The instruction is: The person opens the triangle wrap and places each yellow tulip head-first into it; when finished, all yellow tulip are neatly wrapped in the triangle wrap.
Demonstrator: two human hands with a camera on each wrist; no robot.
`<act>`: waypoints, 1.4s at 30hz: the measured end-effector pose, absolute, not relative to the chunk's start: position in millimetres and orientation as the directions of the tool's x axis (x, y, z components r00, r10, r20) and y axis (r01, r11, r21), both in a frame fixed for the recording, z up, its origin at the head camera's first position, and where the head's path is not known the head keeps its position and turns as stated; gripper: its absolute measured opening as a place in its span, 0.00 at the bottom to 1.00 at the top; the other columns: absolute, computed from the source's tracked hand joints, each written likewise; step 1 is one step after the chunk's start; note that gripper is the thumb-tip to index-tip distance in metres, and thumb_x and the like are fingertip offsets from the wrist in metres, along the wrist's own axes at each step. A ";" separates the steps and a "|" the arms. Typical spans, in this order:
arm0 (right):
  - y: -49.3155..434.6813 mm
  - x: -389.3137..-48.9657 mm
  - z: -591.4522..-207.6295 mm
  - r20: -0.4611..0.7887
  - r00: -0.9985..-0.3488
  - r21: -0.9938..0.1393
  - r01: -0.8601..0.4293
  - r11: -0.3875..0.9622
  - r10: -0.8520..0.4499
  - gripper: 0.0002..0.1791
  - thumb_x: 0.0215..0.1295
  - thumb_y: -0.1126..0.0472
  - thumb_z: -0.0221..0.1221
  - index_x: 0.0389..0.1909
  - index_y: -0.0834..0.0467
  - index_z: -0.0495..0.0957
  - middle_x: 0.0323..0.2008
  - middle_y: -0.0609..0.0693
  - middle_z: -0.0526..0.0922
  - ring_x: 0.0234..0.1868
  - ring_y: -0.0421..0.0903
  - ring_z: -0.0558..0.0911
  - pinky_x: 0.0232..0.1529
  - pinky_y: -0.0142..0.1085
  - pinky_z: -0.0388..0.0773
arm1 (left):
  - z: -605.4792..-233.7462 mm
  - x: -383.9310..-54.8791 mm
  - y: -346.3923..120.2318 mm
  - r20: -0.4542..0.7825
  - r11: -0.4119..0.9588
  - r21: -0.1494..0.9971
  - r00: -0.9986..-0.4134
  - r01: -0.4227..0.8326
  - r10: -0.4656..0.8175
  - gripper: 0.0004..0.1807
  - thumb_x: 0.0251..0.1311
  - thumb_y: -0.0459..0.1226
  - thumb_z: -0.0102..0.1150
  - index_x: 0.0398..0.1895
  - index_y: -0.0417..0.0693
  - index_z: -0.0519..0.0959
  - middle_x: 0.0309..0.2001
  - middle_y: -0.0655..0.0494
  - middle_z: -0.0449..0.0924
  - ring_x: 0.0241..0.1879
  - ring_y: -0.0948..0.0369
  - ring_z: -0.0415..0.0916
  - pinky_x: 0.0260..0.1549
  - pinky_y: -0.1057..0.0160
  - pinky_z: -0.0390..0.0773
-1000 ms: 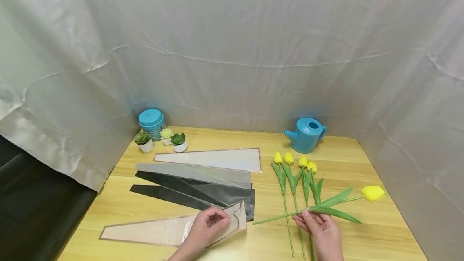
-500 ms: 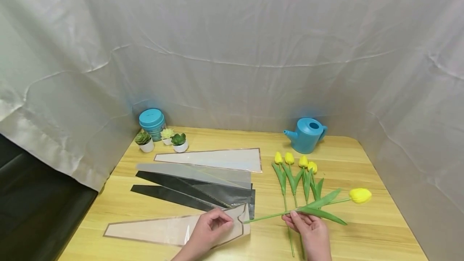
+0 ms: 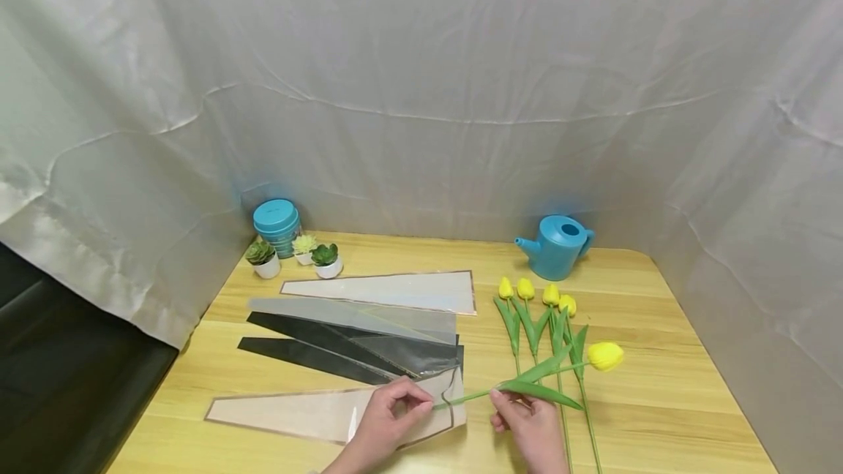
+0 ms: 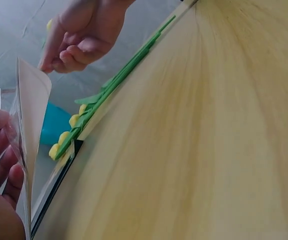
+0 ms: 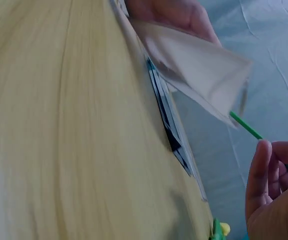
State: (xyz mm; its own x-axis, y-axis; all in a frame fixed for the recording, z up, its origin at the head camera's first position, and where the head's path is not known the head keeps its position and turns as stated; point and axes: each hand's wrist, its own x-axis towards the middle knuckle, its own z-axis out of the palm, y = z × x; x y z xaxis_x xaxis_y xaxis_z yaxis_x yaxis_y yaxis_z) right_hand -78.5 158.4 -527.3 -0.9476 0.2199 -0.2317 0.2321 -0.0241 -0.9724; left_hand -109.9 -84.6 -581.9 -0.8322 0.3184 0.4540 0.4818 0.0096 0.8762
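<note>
My left hand (image 3: 394,415) pinches a clear, pale pink, dark-edged flower sleeve (image 3: 296,412) near its wide end. Its mouth faces right and gapes in the right wrist view, where the sleeve (image 5: 199,65) stands raised off the tabletop. My right hand (image 3: 527,426) pinches a yellow tulip (image 3: 604,357) by the stem, just below its leaves. The lower stem (image 5: 245,125) runs into the sleeve's mouth, and its tip ends by the left fingers in the head view. Several more yellow tulips (image 3: 525,288) lie side by side behind the right hand.
Black sleeves (image 3: 309,357), a grey sleeve (image 3: 369,314) and a white sleeve (image 3: 395,290) lie fanned behind the left hand. A blue watering can (image 3: 556,247) stands at the back right. Small potted succulents (image 3: 326,260) and a blue lidded tub (image 3: 276,227) stand back left.
The right hand has moved left with the tulip, bringing its stem from outside the sleeve to inside the mouth. The left hand and sleeve have shifted slightly right.
</note>
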 end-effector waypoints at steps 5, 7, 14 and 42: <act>147.5 -78.8 -528.3 -0.248 -0.950 -0.968 0.249 -0.019 0.191 0.15 0.66 0.65 0.68 0.47 0.71 0.82 0.25 0.47 0.76 0.17 0.39 0.74 0.21 0.30 0.76 | -584.3 -109.4 -77.6 0.448 0.005 0.881 -0.839 0.473 0.310 0.07 0.66 0.27 0.65 0.41 0.46 0.87 0.35 0.53 0.83 0.35 0.69 0.77 0.34 0.67 0.81; 144.3 -78.7 -529.4 -0.255 -0.951 -0.966 0.259 -0.004 0.176 0.15 0.66 0.64 0.68 0.47 0.71 0.82 0.21 0.45 0.73 0.15 0.38 0.70 0.19 0.29 0.72 | -584.5 -109.3 -75.0 0.432 0.006 0.890 -0.848 0.456 0.305 0.06 0.67 0.29 0.65 0.41 0.48 0.87 0.34 0.54 0.83 0.36 0.71 0.77 0.34 0.67 0.81; 135.0 -80.6 -535.0 -0.243 -0.953 -0.965 0.256 0.053 0.182 0.14 0.63 0.61 0.71 0.41 0.70 0.84 0.16 0.42 0.67 0.15 0.36 0.63 0.18 0.28 0.62 | -586.3 -112.2 -67.4 0.471 -0.012 0.873 -0.836 0.487 0.281 0.07 0.66 0.26 0.64 0.41 0.44 0.86 0.35 0.55 0.82 0.35 0.70 0.76 0.32 0.67 0.79; 270.6 -112.2 -507.6 0.112 -0.993 -0.748 -0.062 0.661 0.034 0.09 0.66 0.57 0.70 0.46 0.51 0.88 0.44 0.44 0.84 0.45 0.42 0.80 0.45 0.35 0.81 | -589.7 -112.1 -69.3 0.367 0.113 0.905 -0.888 0.409 0.277 0.01 0.67 0.35 0.67 0.39 0.50 0.87 0.31 0.54 0.81 0.30 0.72 0.73 0.28 0.69 0.77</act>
State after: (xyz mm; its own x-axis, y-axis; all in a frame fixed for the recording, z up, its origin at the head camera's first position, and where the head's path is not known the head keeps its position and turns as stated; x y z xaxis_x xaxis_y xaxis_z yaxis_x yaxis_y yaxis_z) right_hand -112.2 270.6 -507.6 -0.9931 0.0339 0.1121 -0.0619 0.6607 -0.7481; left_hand -112.1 -69.3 -589.7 -0.8881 0.2773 0.3665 0.4090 0.1131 0.9055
